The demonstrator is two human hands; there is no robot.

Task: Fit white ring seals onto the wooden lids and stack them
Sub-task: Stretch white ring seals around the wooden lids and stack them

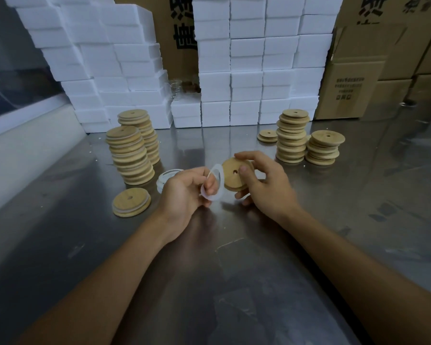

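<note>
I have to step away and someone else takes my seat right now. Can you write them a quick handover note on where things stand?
Left hand: pinching one white ring seal, not yet on a lid.
Right hand: holding a bare wooden lid, tilted toward the seal.
Done: sealed stacks at left, plus a lone sealed lid in front.
Left: unsealed stacks at right. Spare seals sit behind the left hand.
Next: probably fit this seal, then stack the lid at left.
</note>
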